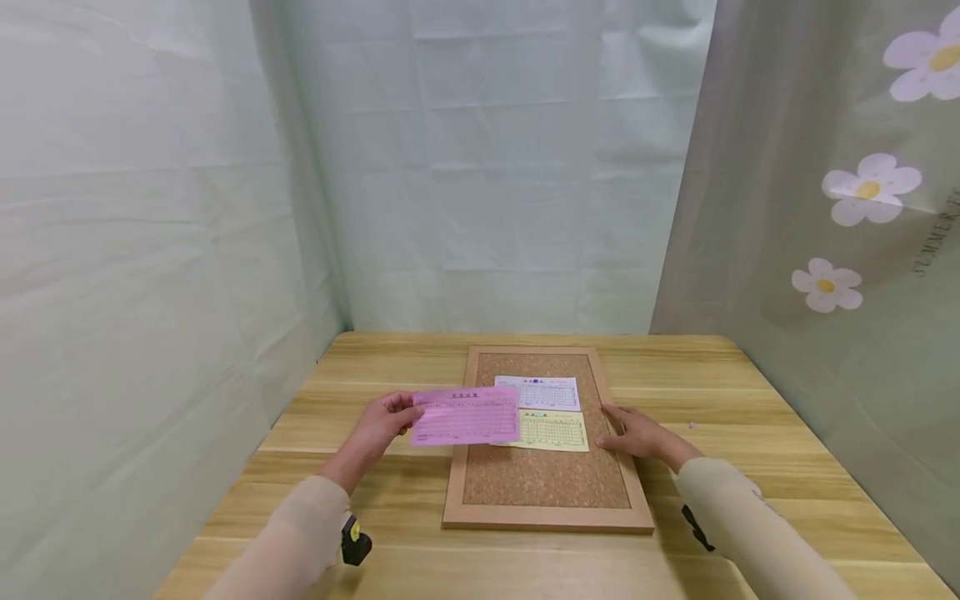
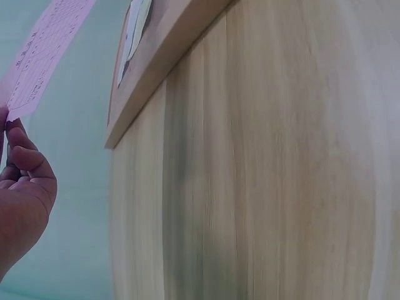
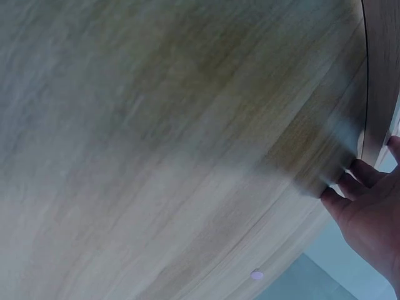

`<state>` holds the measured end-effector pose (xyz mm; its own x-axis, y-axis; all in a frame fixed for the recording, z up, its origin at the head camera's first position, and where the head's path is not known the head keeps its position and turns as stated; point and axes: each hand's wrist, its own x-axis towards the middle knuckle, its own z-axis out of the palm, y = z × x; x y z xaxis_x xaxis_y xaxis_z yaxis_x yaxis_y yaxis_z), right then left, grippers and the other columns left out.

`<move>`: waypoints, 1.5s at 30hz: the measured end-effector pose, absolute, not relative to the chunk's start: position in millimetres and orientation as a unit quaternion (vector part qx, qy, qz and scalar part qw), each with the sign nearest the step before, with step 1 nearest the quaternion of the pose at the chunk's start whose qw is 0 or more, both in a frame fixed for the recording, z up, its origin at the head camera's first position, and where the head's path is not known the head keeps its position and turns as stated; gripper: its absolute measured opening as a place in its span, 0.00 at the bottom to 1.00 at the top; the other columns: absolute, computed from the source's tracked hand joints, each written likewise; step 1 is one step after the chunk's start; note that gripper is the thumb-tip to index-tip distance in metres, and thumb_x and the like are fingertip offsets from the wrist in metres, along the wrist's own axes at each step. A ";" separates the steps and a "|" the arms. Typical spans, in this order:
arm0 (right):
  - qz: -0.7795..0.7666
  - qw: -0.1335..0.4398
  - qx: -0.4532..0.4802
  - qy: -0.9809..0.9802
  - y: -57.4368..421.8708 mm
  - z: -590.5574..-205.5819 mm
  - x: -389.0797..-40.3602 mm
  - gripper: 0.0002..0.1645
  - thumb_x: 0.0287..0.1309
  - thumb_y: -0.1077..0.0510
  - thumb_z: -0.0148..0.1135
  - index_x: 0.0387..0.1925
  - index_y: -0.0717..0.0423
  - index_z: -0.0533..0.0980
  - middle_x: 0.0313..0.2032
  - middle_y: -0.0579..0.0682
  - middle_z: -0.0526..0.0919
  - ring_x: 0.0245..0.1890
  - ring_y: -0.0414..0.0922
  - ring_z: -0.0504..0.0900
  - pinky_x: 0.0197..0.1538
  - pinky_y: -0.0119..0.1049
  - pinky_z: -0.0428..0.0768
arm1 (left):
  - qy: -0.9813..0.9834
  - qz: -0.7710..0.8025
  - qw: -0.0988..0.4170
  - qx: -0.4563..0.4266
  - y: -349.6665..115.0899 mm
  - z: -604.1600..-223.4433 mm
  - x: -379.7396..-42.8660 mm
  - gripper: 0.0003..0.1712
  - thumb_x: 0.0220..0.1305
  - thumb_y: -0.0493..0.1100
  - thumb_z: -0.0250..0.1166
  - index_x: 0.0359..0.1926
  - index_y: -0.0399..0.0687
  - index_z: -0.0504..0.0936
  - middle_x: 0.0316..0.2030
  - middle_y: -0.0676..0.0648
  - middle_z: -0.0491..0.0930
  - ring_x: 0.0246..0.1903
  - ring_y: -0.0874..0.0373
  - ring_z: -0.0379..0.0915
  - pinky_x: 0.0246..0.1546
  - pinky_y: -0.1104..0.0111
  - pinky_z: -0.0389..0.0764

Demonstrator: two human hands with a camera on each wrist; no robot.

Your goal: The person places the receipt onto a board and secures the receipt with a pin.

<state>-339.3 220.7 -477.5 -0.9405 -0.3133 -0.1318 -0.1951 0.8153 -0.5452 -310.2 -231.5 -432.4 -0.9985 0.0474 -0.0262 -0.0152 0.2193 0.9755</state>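
My left hand (image 1: 386,425) pinches a pink printed form slip (image 1: 465,417) by its left edge, raised above the left side of a wood-framed cork board (image 1: 540,483). The slip overlaps the left parts of a white slip (image 1: 551,394) and a yellow slip (image 1: 558,431) on the cork. A purple dot, pin-like, marks the white slip's top; a pale blue one marks the yellow slip's top. At the board's right edge, my right hand (image 1: 637,433) holds the frame. In the right wrist view, its thumb reaches over the frame (image 3: 381,69) and other fingers lie along the outer side.
A small purple round piece (image 1: 692,425) lies on the wooden table (image 1: 390,367), right of the board. Pale curtains (image 1: 495,183) hang behind and on the left; a flower-printed one (image 1: 750,208) hangs on the right. Dark straps or devices show at both sleeves.
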 end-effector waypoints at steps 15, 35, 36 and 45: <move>-0.270 0.079 -0.166 0.945 222.4 -479.4 -335.8 0.43 0.68 0.46 0.61 0.73 0.66 0.58 0.67 0.76 0.60 0.66 0.72 0.60 0.63 0.65 0.61 | 0.764 0.643 0.041 0.038 -196.3 -437.3 -306.9 0.06 0.68 0.34 0.63 0.42 0.34 0.80 0.30 0.49 0.78 0.30 0.56 0.68 0.34 0.65 0.70; -0.272 0.027 -0.190 0.943 218.1 -474.8 -328.8 0.38 0.70 0.49 0.59 0.71 0.68 0.62 0.66 0.75 0.63 0.65 0.71 0.63 0.62 0.64 0.64 | 0.767 0.636 0.051 0.065 -153.7 -454.8 -291.8 0.07 0.65 0.36 0.66 0.39 0.34 0.80 0.26 0.51 0.75 0.27 0.58 0.67 0.29 0.67 0.70; -0.273 0.017 -0.196 0.942 217.6 -475.1 -328.8 0.37 0.71 0.50 0.58 0.71 0.67 0.62 0.66 0.75 0.62 0.65 0.71 0.63 0.62 0.65 0.64 | 0.767 0.635 0.054 0.067 -152.3 -455.5 -291.1 0.07 0.65 0.36 0.66 0.39 0.34 0.80 0.26 0.51 0.76 0.27 0.58 0.67 0.29 0.67 0.70; -0.295 -0.069 -0.206 0.931 209.8 -474.9 -323.2 0.35 0.70 0.45 0.58 0.70 0.59 0.66 0.69 0.68 0.62 0.67 0.70 0.62 0.63 0.67 0.61 | 0.754 0.648 0.078 0.071 -140.3 -461.2 -286.2 0.09 0.65 0.34 0.65 0.43 0.31 0.79 0.28 0.51 0.77 0.29 0.59 0.69 0.32 0.67 0.72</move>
<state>-323.2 209.8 -474.9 -0.9058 -0.3421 0.2500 -0.4237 0.7419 -0.5197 -286.2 -140.3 -461.2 -0.9778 0.2081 -0.0246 0.0069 0.1490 0.9888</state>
